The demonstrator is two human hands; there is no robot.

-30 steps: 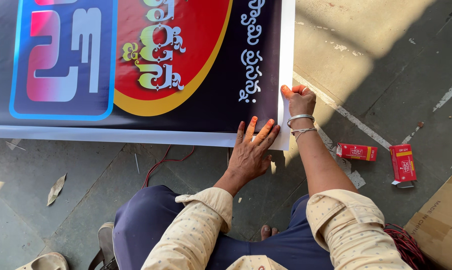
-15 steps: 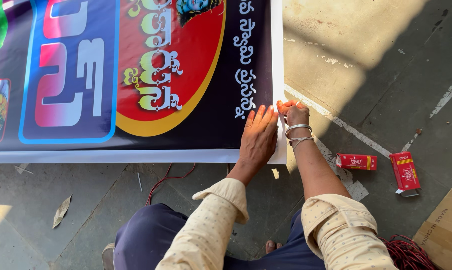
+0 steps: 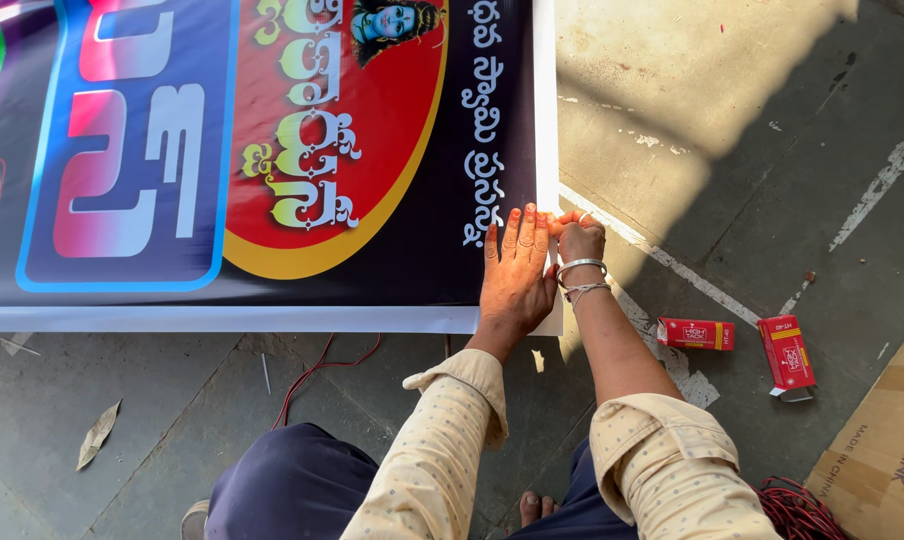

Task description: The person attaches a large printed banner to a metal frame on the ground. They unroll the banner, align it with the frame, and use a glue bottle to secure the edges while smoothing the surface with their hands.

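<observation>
A large printed banner (image 3: pixel 272 150) with a dark ground, a red oval and a white border lies flat on the concrete floor. My left hand (image 3: pixel 517 270) presses flat on its lower right corner, fingers together and pointing up along the white right edge. My right hand (image 3: pixel 579 238), with metal bangles on the wrist, sits just right of that edge with its fingers curled against the border, touching my left fingertips. Whether it pinches the border or something small is unclear.
Two small red boxes (image 3: pixel 695 333) (image 3: pixel 786 354) lie on the floor to the right. A cardboard sheet (image 3: pixel 887 445) fills the lower right corner. A red wire (image 3: pixel 317 375) runs under the banner's lower edge, and a coil of red wire (image 3: pixel 797 510) lies by my right elbow. Scraps (image 3: pixel 97 435) lie at the lower left.
Both hands have slid up along the banner's right edge from the bottom corner. My left hand went from spread fingers to fingers held together, flat on the banner.
</observation>
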